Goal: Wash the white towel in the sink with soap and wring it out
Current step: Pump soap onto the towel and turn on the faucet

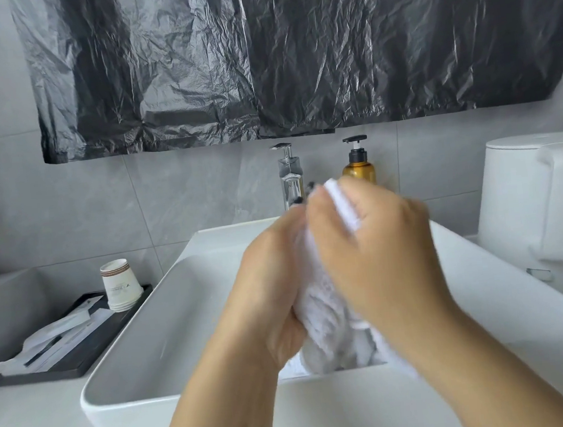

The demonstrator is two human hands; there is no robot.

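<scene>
The white towel is bunched up between both hands above the white rectangular sink. My left hand grips its left side, fingers curled into the cloth. My right hand grips the top and right side, with a folded edge of towel sticking out above the knuckles. Both hands are blurred. The towel's lower end hangs down into the basin. An amber soap bottle with a black pump stands behind the sink, beside the chrome faucet.
A white kettle stands on the counter at the right. At the left, a black tray holds stacked paper cups and wrapped sachets. Black plastic sheeting covers the wall above.
</scene>
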